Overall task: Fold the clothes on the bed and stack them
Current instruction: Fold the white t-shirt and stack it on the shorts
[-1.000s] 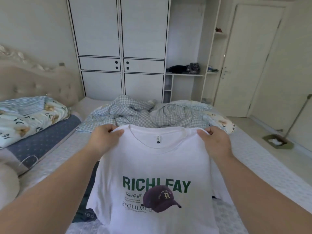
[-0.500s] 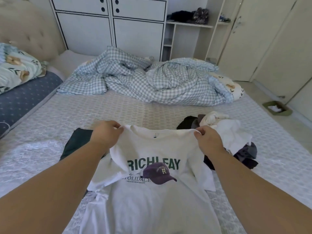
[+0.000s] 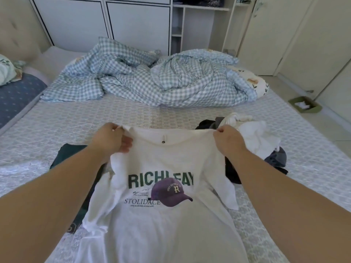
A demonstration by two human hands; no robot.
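Crumpled blue-and-white checked duvet [image 3: 152, 80] across the far side of the bed, white wardrobe [image 3: 106, 21] behind the duvet, open shelving [image 3: 201, 25] right of the wardrobe, cream door [image 3: 266, 35] beyond the shelving, green dustpan [image 3: 304, 105] on the floor right of the duvet, floral pillow [image 3: 6, 71] and blue dotted cushion [image 3: 17, 95] left of the duvet.

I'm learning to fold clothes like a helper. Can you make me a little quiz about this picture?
1. True or false: both hands hold the white T-shirt by its shoulders.
2. What lies crumpled at the far side of the bed? A) a checked blanket B) a red towel C) a coat
3. Fill in: the cap printed on the shirt is ____ in colour.

Key:
1. True: the left hand and the right hand each grip a shoulder.
2. A, the checked blanket.
3. Purple, on the printed cap.
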